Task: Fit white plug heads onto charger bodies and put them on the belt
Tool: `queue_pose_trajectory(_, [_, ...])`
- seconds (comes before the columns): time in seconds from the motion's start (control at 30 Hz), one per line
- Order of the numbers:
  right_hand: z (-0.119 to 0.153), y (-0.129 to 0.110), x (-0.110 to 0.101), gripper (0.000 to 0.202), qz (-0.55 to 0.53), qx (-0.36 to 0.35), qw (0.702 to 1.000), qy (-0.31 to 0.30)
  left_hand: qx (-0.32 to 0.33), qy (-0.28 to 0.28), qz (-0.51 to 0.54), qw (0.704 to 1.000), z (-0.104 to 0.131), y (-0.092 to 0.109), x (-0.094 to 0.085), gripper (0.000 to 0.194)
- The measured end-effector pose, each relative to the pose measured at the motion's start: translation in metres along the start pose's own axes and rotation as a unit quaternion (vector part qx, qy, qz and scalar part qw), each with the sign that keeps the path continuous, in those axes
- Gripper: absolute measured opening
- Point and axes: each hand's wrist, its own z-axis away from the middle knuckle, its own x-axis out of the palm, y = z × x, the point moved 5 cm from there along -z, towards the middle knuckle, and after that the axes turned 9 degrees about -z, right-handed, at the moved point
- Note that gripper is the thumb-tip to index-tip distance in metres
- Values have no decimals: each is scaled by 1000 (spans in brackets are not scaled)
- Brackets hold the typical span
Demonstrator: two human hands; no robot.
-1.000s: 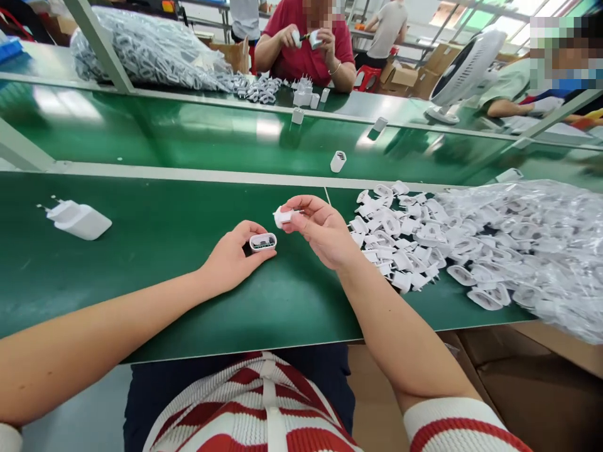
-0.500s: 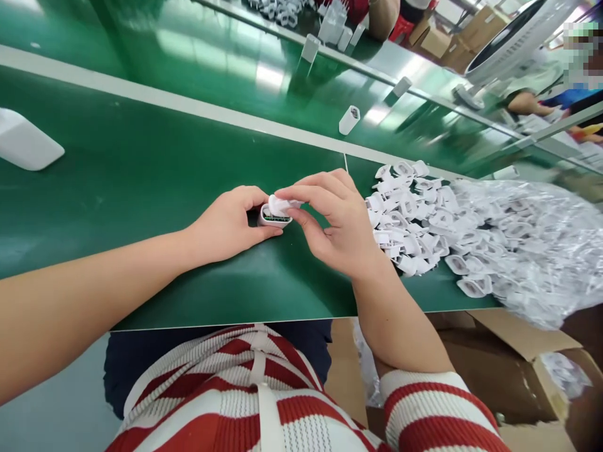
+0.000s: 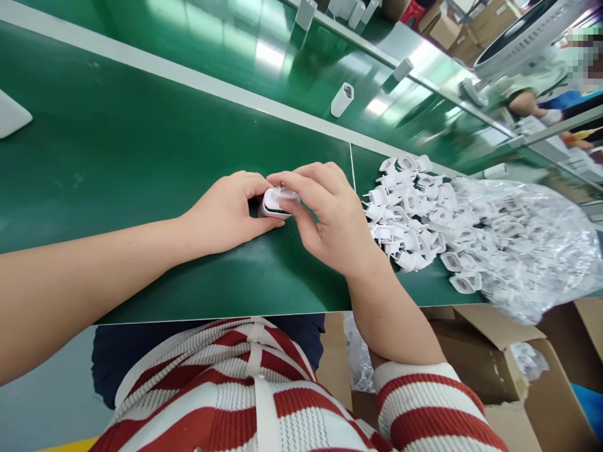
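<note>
On the green work surface, my left hand [image 3: 228, 213] is closed round a white housing [image 3: 267, 208], thumb and fingers on its sides. My right hand [image 3: 325, 216] pinches a white plug cap [image 3: 284, 196] between thumb and fingers. The cap lies over the housing's open end, slightly tilted, with a dark gap showing along the near edge. Fingers partly cover both pieces. To the right of my right hand, a heap of loose white caps [image 3: 405, 213] lies on the surface.
A clear plastic bag [image 3: 541, 251] with more caps lies at the right. One white housing [image 3: 342, 100] stands beyond the pale strip, and a white object [image 3: 12, 115] is at the left edge. Open cardboard boxes [image 3: 546, 389] sit below right. Another person's arm shows far right.
The cap in my right hand has come down over the housing, covering most of the circuit board that showed earlier. The view has shifted slightly.
</note>
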Motion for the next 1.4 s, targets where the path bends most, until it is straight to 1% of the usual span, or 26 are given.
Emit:
queue_pose_trajectory(0.17, [-1,-1,-1,25,27,-15,999,19,4,-1,-4,1000,0,0,0,27])
queue_pose_trajectory(0.37, [-1,-7,1,27,58,-21,998,-6,20,-14,-17,1000,0,3,-1,29])
queue_pose_trajectory(0.57, [1,-9,3,25,89,-25,996,0,21,-12,-20,1000,0,2,-1,25])
queue_pose_trajectory(0.67, [1,-8,5,24,94,-18,995,13,18,-8,-19,1000,0,1,0,24])
queue_pose_trajectory(0.83, [1,-9,7,23,107,16,994,28,18,4,-19,1000,1,0,2,22])
queue_pose_trajectory(1.0, [-4,-15,6,25,141,39,989,8,20,6,-11,1000,1,0,3,21])
queue_pose_trajectory(1.1, [-8,-19,4,25,149,41,988,-12,23,4,-9,1000,1,1,4,20])
queue_pose_trajectory(1.2, [-9,-20,3,25,155,41,987,-18,23,1,-8,1000,1,2,4,19])
queue_pose_trajectory(1.4, [-5,-15,5,25,143,44,989,13,18,3,-4,1000,1,0,3,20])
